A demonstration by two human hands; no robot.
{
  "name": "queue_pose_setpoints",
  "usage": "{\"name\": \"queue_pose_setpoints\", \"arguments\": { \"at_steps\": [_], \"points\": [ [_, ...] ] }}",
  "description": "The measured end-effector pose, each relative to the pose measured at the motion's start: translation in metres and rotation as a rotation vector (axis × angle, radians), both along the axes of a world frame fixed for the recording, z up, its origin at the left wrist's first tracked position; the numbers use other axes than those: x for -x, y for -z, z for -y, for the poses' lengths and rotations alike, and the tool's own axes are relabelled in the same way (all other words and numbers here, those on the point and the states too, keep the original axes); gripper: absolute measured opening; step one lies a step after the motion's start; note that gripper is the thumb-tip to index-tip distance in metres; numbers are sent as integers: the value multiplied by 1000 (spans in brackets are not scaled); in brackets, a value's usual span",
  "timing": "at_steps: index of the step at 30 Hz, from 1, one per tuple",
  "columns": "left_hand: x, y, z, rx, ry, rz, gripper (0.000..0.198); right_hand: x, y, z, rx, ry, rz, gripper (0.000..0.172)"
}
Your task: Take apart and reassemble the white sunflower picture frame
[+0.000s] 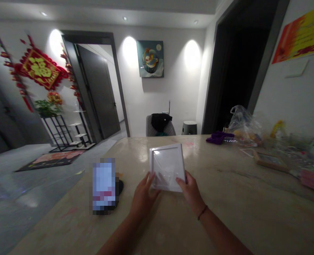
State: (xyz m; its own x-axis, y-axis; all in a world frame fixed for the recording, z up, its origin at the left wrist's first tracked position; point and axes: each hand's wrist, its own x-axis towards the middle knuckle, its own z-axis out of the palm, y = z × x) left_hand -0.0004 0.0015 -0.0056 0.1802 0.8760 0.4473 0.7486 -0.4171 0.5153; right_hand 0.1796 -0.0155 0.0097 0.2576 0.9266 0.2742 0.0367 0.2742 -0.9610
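the left hand (pixel 144 194) and right hand (pixel 191 189) gripped a white square frame (pixel 167 166); slack fingers (pixel 182 181) could have dropped it

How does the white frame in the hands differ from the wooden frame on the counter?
The white frame is in the left hand and right hand; the wooden frame lies apart on the counter. The white frame looks glossy and pale; the wooden frame has a tan border. Both are flat, four-sided.

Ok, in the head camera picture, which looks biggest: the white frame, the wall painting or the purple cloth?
1. White frame
2. Wall painting, though the frame is much nearer the camera, so these two are unsure
3. Purple cloth
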Motion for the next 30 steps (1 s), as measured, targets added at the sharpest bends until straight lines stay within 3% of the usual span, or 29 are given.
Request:
{"name": "queue_pose_setpoints", "arguments": {
  "at_steps": [2, 5, 13, 16, 22, 26, 30],
  "points": [
    [-5, 2, 3, -153, 50, -170, 58, 4, 1, 1, 11, -25, -46, 28],
    [-8, 5, 5, -249, 136, -308, 56, 8, 3, 2, 41, -57, -91, 32],
    [-2, 5, 1, -259, 255, -285, 38, 7, 7, 1, 88, -111, -248, 39],
    [-4, 2, 3, -179, 266, -193, 35, 6, 6, 1, 96, -154, -323, 38],
    [-12, -5, 13, -25, 168, 160, 29, 5, 8, -1, 124, -261, -512, 44],
    [-20, -12, 19, 147, 136, 465, 30, 5, 20, -10, 205, -181, -458, 44],
    [-25, -24, 24, 350, 240, 729, 32, 6, 35, -18, 277, -120, -412, 45]
  ]
}}
